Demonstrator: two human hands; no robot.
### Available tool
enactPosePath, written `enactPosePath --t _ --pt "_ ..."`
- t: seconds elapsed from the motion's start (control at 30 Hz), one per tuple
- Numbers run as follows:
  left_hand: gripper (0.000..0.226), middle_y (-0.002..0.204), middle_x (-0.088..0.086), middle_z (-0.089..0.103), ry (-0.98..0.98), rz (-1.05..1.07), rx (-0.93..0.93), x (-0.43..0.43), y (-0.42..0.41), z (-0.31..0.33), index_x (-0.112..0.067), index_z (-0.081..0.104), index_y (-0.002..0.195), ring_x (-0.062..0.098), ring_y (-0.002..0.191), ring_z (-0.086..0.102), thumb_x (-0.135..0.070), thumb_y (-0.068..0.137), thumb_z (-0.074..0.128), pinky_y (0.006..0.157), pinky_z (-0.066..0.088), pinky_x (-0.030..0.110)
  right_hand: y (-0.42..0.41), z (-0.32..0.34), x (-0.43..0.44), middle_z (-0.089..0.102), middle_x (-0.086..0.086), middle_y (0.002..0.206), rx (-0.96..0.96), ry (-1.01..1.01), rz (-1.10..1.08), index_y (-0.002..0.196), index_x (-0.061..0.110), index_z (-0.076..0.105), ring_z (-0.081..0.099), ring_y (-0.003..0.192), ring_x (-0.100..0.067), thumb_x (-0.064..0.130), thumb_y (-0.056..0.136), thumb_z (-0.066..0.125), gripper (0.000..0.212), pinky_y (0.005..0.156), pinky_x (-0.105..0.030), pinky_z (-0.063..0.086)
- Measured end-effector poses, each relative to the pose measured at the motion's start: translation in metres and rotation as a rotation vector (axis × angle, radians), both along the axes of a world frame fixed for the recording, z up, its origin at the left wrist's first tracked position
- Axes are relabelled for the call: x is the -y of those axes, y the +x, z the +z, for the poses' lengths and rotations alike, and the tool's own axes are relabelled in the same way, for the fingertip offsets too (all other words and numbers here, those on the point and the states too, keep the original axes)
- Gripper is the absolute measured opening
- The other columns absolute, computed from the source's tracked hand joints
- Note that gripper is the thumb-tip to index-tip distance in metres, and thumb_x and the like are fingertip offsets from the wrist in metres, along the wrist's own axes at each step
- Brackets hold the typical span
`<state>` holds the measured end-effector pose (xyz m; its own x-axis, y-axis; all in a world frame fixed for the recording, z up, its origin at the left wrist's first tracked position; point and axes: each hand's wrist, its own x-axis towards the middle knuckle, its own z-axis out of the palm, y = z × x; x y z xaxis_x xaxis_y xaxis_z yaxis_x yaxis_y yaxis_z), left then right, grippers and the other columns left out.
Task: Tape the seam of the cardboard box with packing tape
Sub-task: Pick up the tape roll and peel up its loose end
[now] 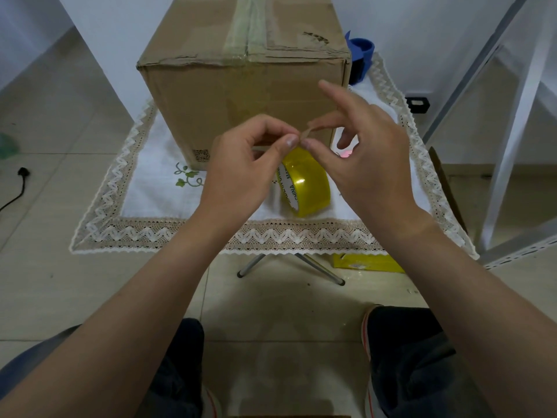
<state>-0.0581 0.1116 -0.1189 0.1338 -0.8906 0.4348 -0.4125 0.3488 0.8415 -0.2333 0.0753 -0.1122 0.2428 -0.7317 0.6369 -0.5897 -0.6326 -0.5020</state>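
Cardboard box [241, 95] at back of table [156, 230], tape roll [306, 184] before it, both hands above roll

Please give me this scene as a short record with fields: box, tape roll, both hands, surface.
box: cardboard box upright on the cloth, old tape along its top seam
tape roll: yellow tape roll standing on edge before the box
left hand: pinching a small tape scrap
right hand: pinching the same scrap
surface: lace-edged tablecloth
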Motion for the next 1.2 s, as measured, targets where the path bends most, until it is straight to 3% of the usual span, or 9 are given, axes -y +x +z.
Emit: enactPosePath --t 0.1,0.2,0.27,0.33,0.4,0.87,1.0,1.13,1.2 --pt "0.018 0.091 -0.014 0.076 0.009 0.007 0.008 0.002 -0.001 -0.001 -0.035 0.072 0.095 0.004 0.091 0.072 -0.018 0.098 0.068 0.083 0.060 0.030 0.000 -0.001 0.000 0.076 0.011 0.114 0.080 0.063 0.013 0.146 0.017 0.053 0.070 0.089 -0.018 0.040 0.086 0.083 0.071 0.081 -0.044 0.058" --pt "0.012 0.097 -0.003 0.079 0.046 -0.012 0.015 0.001 -0.002 -0.004 -0.027 0.073 0.097 0.014 0.097 0.074 -0.017 0.099 0.067 0.089 0.061 0.046 -0.003 -0.003 0.005 0.068 0.007 0.135 0.102 0.158 -0.007 0.148 0.023 0.051 0.069 0.092 -0.009 0.046 0.080 0.086 0.080 0.084 -0.028 0.058" --pt "0.011 0.098 -0.003 0.079 0.058 -0.018 0.030 0.000 -0.001 -0.003 -0.026 0.074 0.098 0.014 0.097 0.074 -0.017 0.100 0.067 0.088 0.060 0.047 -0.006 -0.004 0.010 0.067 0.010 0.133 0.120 0.235 0.029 0.138 0.025 0.060 0.069 0.094 -0.006 0.041 0.081 0.086 0.065 0.080 -0.021 0.055" --pt "0.011 0.098 -0.003 0.077 0.064 -0.026 0.055 0.000 0.001 -0.002 -0.026 0.074 0.098 0.014 0.097 0.071 -0.018 0.100 0.067 0.087 0.060 0.048 -0.007 -0.004 0.012 0.073 0.008 0.113 0.152 0.280 0.112 0.114 0.023 0.075 0.070 0.092 -0.008 0.029 0.086 0.083 0.029 0.074 -0.020 0.054" --pt "0.011 0.101 0.000 0.074 0.067 -0.020 0.077 0.000 0.003 -0.001 -0.027 0.074 0.098 0.014 0.099 0.069 -0.018 0.100 0.067 0.089 0.060 0.046 -0.008 -0.003 0.011 0.075 0.004 0.098 0.180 0.284 0.181 0.095 0.022 0.079 0.070 0.089 -0.009 0.019 0.089 0.080 0.006 0.071 -0.016 0.051" --pt "0.023 0.104 -0.011 0.078 0.088 0.039 0.060 -0.008 0.011 0.006 -0.018 0.078 0.119 -0.001 0.098 0.072 -0.015 0.098 0.070 0.081 0.053 0.010 -0.002 -0.003 0.005 0.069 0.006 0.090 0.112 0.203 0.180 0.089 0.022 0.075 0.063 0.080 -0.006 0.019 0.093 0.074 0.005 0.067 -0.008 0.041" --pt "0.043 0.103 -0.006 0.078 0.077 0.078 -0.070 -0.009 0.012 0.008 -0.012 0.065 0.138 0.000 0.101 0.073 -0.011 0.096 0.074 0.092 0.055 0.016 0.001 -0.005 0.001 0.070 0.012 0.082 0.169 0.274 0.175 0.088 0.028 0.071 0.066 0.079 -0.007 0.021 0.093 0.072 0.009 0.064 -0.012 0.046" --pt "0.008 0.091 -0.007 0.074 -0.063 0.185 0.042 -0.012 0.015 0.007 -0.014 0.077 0.099 0.000 0.084 0.069 -0.015 0.092 0.076 0.079 0.055 0.018 0.002 -0.006 -0.001 0.071 0.014 0.081 0.205 0.318 0.187 0.086 0.029 0.071 0.065 0.076 0.000 0.020 0.093 0.073 0.012 0.064 -0.010 0.046" --pt "0.006 0.081 -0.008 0.070 -0.114 0.196 0.125 -0.015 0.012 0.005 -0.019 0.073 0.086 -0.001 0.073 0.064 -0.018 0.090 0.077 0.068 0.046 0.009 0.003 -0.005 -0.002 0.071 0.013 0.080 0.215 0.325 0.189 0.086 0.028 0.072 0.065 0.075 0.000 0.020 0.093 0.073 0.011 0.064 -0.009 0.045"
